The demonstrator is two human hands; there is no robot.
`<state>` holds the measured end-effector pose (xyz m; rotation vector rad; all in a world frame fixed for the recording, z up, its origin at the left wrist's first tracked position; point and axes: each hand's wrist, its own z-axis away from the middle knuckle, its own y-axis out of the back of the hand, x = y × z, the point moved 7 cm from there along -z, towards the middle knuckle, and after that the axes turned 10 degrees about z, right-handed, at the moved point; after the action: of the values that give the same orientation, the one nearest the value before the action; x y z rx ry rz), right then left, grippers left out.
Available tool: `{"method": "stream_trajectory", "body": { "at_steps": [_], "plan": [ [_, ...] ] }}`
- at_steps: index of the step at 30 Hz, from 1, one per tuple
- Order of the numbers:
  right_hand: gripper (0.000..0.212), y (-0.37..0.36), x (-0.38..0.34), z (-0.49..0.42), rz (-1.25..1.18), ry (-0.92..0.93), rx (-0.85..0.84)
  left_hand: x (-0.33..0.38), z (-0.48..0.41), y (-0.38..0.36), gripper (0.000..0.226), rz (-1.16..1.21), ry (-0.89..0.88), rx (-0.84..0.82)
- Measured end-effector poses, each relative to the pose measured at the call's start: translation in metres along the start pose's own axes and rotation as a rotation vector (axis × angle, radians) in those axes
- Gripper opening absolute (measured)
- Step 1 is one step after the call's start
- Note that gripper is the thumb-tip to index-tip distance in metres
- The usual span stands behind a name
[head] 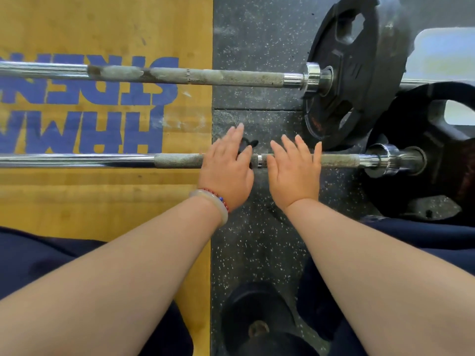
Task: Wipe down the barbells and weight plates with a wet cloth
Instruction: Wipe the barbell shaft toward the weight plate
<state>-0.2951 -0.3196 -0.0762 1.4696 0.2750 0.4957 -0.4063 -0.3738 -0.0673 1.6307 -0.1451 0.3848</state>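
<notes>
Speckled rubber flooring point(257, 34) met a yellow wooden platform point(102, 201). The far barbell point(231, 77) and near barbell point(102, 160) lay parallel, each with a black weight plate point(359, 73) at its right end. The left hand point(226, 168) and right hand point(293, 170) lay side by side over the near barbell's knurled shaft, palms down, fingers straight and slightly spread, holding nothing.
</notes>
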Motion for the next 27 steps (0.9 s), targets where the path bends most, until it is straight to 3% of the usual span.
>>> {"method": "stream_trajectory", "body": {
  "at_steps": [3,8,12,18,24,27],
  "plan": [
    [0.058,-0.005,0.001,-0.001,-0.006,-0.021,0.031,0.012,-0.002,-0.015,0.055,-0.117,-0.049,-0.079],
    [0.056,-0.006,0.001,-0.002,-0.060,-0.003,0.101,-0.011,-0.010,-0.004,0.039,-0.185,-0.115,0.102],
    [0.053,-0.008,0.000,-0.003,-0.066,-0.028,0.133,-0.002,-0.022,-0.005,0.041,-0.175,-0.003,0.242],
    [0.048,-0.006,0.000,-0.004,-0.100,-0.029,0.195,-0.009,-0.017,-0.003,0.042,-0.178,-0.129,0.303],
    [0.047,-0.008,-0.001,-0.003,-0.103,-0.049,0.221,-0.017,-0.014,0.000,0.044,-0.144,-0.015,0.400],
    [0.048,-0.009,-0.001,-0.004,-0.097,-0.054,0.223,-0.005,-0.022,-0.005,0.046,-0.151,-0.069,0.372]
  ]
}}
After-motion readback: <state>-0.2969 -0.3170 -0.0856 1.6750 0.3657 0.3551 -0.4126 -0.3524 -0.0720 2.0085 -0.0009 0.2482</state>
